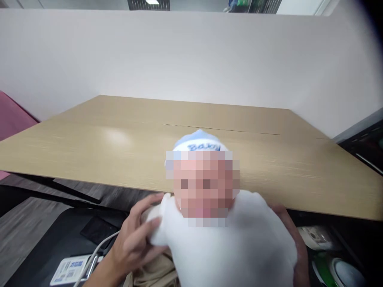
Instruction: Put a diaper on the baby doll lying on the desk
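A baby doll in a white garment [230, 247] and a blue-and-white cap [199, 142] is held upright in front of me, at the near edge of a light wooden table [104, 147]. My left hand [134, 239] grips the doll's side and sleeve on the left. My right hand [291, 235] wraps around its other side, mostly hidden behind the white cloth. A beige cloth [158, 273] lies bunched below my left hand.
A white partition wall [191, 59] stands behind the table. Something pink [10, 115] sits at the far left. Below the table edge lie a white cable [95, 251], a printed card [68, 270] and green and white items [338, 271] at the lower right.
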Demonstrator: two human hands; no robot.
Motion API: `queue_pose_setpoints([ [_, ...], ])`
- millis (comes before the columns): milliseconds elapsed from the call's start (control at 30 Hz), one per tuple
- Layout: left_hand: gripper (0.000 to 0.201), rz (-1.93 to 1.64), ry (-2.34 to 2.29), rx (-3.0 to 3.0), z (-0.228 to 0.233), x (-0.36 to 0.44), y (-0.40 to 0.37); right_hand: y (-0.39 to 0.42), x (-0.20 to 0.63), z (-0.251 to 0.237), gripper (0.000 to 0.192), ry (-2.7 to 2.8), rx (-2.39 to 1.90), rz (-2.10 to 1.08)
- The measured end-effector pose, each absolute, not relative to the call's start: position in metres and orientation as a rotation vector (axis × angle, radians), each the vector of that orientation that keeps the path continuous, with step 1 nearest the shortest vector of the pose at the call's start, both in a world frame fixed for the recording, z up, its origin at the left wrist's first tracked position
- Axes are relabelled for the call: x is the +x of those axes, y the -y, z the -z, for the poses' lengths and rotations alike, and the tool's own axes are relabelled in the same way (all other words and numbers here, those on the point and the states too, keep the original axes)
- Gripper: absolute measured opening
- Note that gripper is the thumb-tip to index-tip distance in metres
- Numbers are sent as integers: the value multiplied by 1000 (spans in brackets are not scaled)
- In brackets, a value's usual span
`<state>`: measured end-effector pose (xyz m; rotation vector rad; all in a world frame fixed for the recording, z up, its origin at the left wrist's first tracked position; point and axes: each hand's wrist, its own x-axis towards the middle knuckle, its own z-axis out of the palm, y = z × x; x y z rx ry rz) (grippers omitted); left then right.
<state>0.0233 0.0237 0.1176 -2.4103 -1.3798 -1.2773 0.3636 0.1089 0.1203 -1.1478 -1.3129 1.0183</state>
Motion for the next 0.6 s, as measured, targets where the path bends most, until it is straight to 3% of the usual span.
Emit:
queue_pose_setpoints([
  [133,60,1061,1572,-2442,-130,20,-86,-131,362,-136,33,1458,-1164,-865],
  [300,64,838,1774,-2562,-153,19,-119,-162,394,-151,50,1994,-1244,-381],
  [400,67,776,1864,-2621,-153,16,-132,-175,414,-142,50,2211,-1279,-134],
  [600,71,725,1982,-2671,-141,14,-157,-199,434,-103,35,2309,-1316,-40],
])
